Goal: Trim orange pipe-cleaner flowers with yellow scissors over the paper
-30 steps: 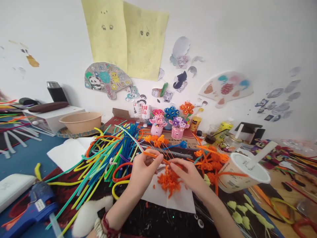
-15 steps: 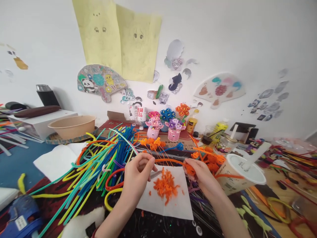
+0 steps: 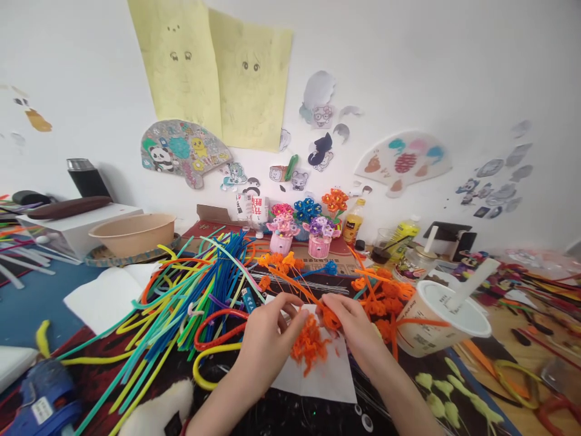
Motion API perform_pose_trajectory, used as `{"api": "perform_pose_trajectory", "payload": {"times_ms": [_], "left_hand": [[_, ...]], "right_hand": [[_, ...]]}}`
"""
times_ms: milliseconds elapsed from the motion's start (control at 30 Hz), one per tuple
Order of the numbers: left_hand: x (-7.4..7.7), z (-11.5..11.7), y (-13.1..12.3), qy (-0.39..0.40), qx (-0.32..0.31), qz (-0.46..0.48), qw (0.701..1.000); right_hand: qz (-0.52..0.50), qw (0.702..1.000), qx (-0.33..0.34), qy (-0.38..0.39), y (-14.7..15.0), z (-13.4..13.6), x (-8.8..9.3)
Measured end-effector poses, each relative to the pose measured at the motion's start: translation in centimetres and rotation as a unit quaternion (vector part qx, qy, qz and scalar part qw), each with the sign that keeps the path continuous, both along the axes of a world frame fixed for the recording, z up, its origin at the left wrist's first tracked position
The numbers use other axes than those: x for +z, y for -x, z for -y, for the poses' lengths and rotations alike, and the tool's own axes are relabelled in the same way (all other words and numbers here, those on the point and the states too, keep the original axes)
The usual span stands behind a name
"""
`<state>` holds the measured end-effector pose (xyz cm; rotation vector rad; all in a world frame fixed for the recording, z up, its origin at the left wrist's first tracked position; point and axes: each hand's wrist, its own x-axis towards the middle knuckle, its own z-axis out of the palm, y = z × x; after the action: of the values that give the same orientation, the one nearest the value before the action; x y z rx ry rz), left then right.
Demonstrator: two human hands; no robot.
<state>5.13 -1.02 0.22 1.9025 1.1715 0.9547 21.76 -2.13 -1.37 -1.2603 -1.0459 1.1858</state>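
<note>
Item: left hand (image 3: 267,345) and right hand (image 3: 354,327), held close together above a sheet of white paper (image 3: 318,381). Right hand: fingers and thumb closed on an orange pipe-cleaner coil (image 3: 329,317). Left hand: fingertips (image 3: 299,318) bunched just beside the coil, over an orange pipe-cleaner stem (image 3: 290,284) that runs from 11 o'clock into the coil; whether they grip it, I cannot tell. Directly below the hands, a heap of orange pipe-cleaner curls (image 3: 308,345) lies on the paper, touching neither palm. Surroundings, clock positions taken from the hands: at 9 to 11 o'clock, a dense pile of multicoloured pipe cleaners (image 3: 200,290), with a red loop (image 3: 218,330) and a yellow loop (image 3: 211,363) lying just beside the left hand. At 12 o'clock, two pink pots of pipe-cleaner flowers (image 3: 320,247) stand near the wall. At 2 o'clock, a mass of orange pipe-cleaner flowers (image 3: 384,303) lies just beside the right hand, limiting movement that way. At 3 o'clock, a lidded plastic cup (image 3: 442,321) lies tilted on its side beyond those flowers. At 8 o'clock, a blue glue gun (image 3: 45,399) sits near the lower edge of view, well apart from the hands, with a white plush item (image 3: 158,409) between. At 10 o'clock, a tan bowl (image 3: 131,233) sits on a round woven mat. Edges: the paper's near edge rests on a dark mat (image 3: 272,418) at 6 o'clock, where both forearms cross.
</note>
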Motion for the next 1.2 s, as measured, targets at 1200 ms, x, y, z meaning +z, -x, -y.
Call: {"api": "perform_pose_trajectory", "payload": {"times_ms": [1200], "left_hand": [[0.1,-0.7,0.9,-0.175,0.007,-0.102,0.979]], "right_hand": [[0.001,0.999,-0.024,-0.039,0.9,0.4,0.2]]}}
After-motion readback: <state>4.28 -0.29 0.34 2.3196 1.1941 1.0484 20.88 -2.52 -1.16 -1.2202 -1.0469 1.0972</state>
